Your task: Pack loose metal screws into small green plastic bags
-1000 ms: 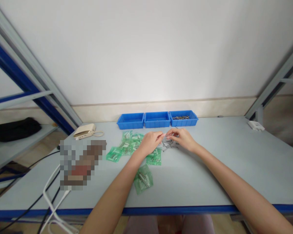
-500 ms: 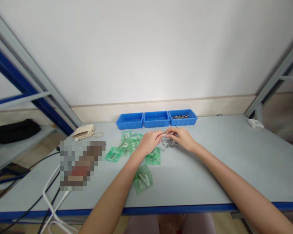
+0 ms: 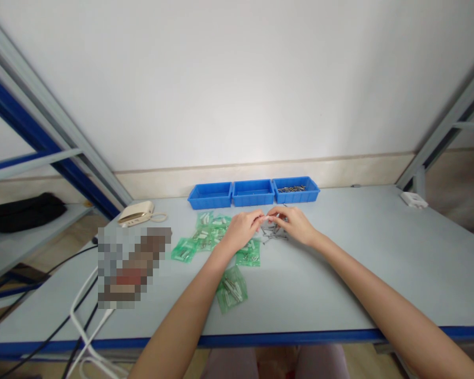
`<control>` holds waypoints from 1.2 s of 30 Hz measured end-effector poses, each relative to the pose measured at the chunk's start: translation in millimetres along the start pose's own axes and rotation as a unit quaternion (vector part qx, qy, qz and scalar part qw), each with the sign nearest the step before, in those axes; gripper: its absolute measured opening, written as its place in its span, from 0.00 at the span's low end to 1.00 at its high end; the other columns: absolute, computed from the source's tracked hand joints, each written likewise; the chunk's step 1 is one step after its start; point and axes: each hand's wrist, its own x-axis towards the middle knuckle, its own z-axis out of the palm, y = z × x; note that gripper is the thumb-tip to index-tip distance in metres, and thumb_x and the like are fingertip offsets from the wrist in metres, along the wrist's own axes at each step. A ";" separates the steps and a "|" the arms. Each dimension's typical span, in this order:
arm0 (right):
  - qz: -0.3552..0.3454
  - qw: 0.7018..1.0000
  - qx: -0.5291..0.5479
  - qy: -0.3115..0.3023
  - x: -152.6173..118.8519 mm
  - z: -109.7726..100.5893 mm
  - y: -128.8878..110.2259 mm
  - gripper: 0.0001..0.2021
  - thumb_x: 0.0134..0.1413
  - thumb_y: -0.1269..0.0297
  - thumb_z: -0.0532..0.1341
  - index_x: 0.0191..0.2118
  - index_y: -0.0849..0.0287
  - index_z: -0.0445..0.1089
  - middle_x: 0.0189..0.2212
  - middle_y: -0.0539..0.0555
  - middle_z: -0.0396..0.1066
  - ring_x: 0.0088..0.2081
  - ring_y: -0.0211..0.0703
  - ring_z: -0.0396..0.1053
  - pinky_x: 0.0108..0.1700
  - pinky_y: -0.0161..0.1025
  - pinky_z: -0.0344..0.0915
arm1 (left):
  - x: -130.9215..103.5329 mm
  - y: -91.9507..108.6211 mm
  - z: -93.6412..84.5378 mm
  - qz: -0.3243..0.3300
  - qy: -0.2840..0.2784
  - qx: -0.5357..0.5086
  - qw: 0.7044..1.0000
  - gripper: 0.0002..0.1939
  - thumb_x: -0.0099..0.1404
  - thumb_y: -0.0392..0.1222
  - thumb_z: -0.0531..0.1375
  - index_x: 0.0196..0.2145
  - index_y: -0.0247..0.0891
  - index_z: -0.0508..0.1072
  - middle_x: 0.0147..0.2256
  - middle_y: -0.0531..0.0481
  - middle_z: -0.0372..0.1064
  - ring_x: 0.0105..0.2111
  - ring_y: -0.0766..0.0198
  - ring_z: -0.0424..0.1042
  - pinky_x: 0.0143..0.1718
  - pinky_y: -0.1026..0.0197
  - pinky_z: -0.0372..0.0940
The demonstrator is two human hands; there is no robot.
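My left hand (image 3: 242, 228) is closed in a pinch over the green packets. Its fingertips meet those of my right hand (image 3: 294, 223), which is closed too. A small white piece (image 3: 266, 217) shows between the two sets of fingertips, mostly covered; its kind is too small to make out. Loose screws (image 3: 275, 237) lie on the table under and beside my right hand. Several clear green bags (image 3: 199, 239) with screws and white pieces inside lie under and left of my left hand. Another such green bag (image 3: 232, 289) lies nearer the front, beside my left forearm.
Three blue bins stand in a row at the back: a left bin (image 3: 210, 202), a middle bin (image 3: 253, 200) and a right bin (image 3: 296, 197) with screws in it. A cream-coloured device (image 3: 137, 211), a blurred-out patch and white cables (image 3: 76, 310) are at left. A white object (image 3: 413, 199) lies far right.
The fingertips of both hands have drawn slightly closer together, covering more of the small white piece. Bags, bins and loose screws stay where they were.
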 end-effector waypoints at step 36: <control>0.023 0.990 -0.033 -0.133 7.2 -5.0 33.4 0.05 0.46 0.64 0.62 0.30 0.59 0.73 0.28 0.52 0.70 0.30 0.39 0.64 0.35 0.36 0.60 | 3.1 -9.4 3.0 -0.076 0.045 0.114 0.990 0.29 0.68 0.52 0.40 0.22 0.35 0.71 0.21 0.46 0.68 0.26 0.62 0.68 0.29 0.64 0.55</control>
